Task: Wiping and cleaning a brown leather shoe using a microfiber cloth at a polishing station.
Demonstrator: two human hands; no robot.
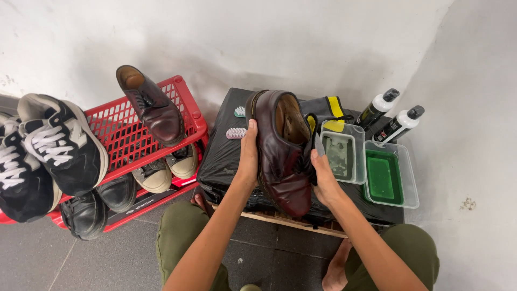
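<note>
While both hands clamp the dark burgundy leather shoe (283, 153) between them, left hand (248, 156) and right hand (325, 180) flank it, toe pointing toward the person.

The dark red shoe (283, 156) looks like smooth leather with a soft gloss, creased over the toe, its lining a matt tan. The surface under it is wrapped in black plastic sheeting (221, 156), wrinkled and shiny, over a pale wooden edge (293, 222). The two tubs (407, 178) are clear, glossy plastic; the two bottles (390, 116) seem to be plastic too, white with black labels. The red rack (126, 134) is moulded plastic mesh, slightly shiny. The brown shoe (153, 105) on it is polished leather. The black and white sneakers (54, 145) look like matt suede and mesh, though that is hard to judge. The wall (269, 37) is rough, matt plaster.
</note>
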